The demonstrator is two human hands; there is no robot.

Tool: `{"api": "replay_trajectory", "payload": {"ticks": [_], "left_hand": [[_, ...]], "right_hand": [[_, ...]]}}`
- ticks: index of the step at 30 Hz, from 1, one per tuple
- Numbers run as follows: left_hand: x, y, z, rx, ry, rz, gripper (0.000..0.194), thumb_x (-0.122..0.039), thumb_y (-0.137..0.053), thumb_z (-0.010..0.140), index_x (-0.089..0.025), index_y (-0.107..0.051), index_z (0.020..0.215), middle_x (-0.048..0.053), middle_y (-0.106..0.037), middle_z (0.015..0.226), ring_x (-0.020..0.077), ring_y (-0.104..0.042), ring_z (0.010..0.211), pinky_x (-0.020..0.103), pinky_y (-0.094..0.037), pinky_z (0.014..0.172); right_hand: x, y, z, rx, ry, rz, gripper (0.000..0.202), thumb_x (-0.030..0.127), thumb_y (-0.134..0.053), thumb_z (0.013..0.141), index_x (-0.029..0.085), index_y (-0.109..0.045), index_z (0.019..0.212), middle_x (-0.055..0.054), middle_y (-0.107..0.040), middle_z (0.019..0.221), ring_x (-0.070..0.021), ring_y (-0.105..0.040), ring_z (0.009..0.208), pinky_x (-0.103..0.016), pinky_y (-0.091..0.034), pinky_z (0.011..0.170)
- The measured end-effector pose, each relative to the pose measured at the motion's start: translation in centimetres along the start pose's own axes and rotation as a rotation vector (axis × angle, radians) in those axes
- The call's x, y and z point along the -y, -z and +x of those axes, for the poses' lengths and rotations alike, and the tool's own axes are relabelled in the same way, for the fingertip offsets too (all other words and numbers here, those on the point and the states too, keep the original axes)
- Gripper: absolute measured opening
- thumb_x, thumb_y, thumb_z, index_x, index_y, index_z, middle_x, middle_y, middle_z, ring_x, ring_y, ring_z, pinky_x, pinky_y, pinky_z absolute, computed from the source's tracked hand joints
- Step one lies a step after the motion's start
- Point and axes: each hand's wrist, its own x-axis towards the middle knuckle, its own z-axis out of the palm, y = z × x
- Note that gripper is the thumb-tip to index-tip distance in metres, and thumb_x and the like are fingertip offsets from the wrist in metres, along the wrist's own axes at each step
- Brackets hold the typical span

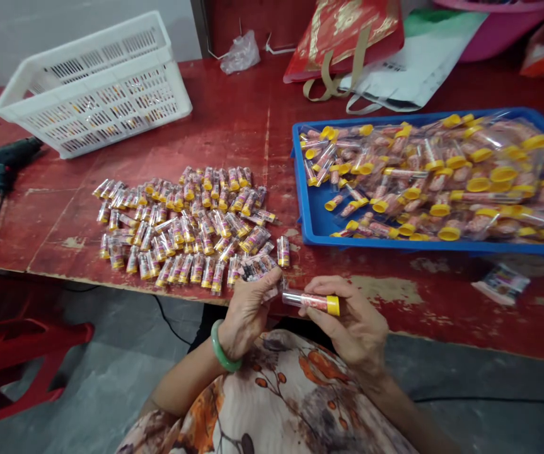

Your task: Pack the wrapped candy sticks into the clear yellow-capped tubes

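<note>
My right hand (354, 318) pinches a clear plastic tube with a yellow cap (313, 301) and pinkish contents, lying level with its cap to the right. My left hand (248, 309), with a green bangle at its wrist, grips several printed plastic sleeves (258, 268) beside the tube's clear end. Left of my hands, many small wrapped tubes (186, 233) with yellow caps lie in a pile on the red table (234, 123). One wrapped tube (283, 251) stands a little apart, just beyond my hands.
A blue tray (307, 217) at the right holds many yellow-capped tubes. A white slotted basket (111, 110) stands at the back left, near a heat gun (4, 161). Bags (347, 41) lie at the back; printed sleeves (502, 282) lie at right. A red stool (40, 359) is at lower left.
</note>
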Motion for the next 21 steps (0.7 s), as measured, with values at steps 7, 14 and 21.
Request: {"api": "replay_trajectory", "payload": {"ticks": [7,14,21], "left_hand": [[0.0,-0.6,0.0,0.037,0.051,-0.042,0.033,-0.027,-0.091,0.050,-0.016,-0.067,0.069,0.001,-0.068,0.072,0.0123,-0.063,0.065,0.026,-0.052,0.070],[0.8,-1.0,0.0,0.064,0.020,-0.047,0.035,-0.031,-0.090,0.050,-0.015,-0.069,0.073,0.001,-0.069,0.075,0.0131,-0.063,0.064,0.028,-0.052,0.071],[1.0,-1.1,-0.1,0.057,-0.083,-0.085,0.030,-0.024,-0.085,0.061,-0.018,-0.071,0.086,0.002,-0.073,0.089,0.0154,-0.067,0.077,0.029,-0.053,0.080]], "right_hand": [[-0.5,-0.8,-0.6,-0.219,0.336,-0.376,0.038,0.007,-0.070,0.072,0.024,-0.059,0.104,-0.005,-0.064,0.098,-0.0201,-0.064,0.086,-0.036,-0.055,0.074],[-1.8,-1.1,-0.6,-0.231,0.315,-0.303,0.038,0.010,-0.069,0.074,0.024,-0.056,0.106,-0.006,-0.063,0.100,-0.0203,-0.066,0.087,-0.037,-0.058,0.071],[-2.7,-1.3,-0.6,-0.327,0.541,-0.667,0.044,0.010,-0.073,0.071,0.026,-0.058,0.110,-0.007,-0.069,0.099,-0.0207,-0.069,0.081,-0.034,-0.060,0.069]]}}
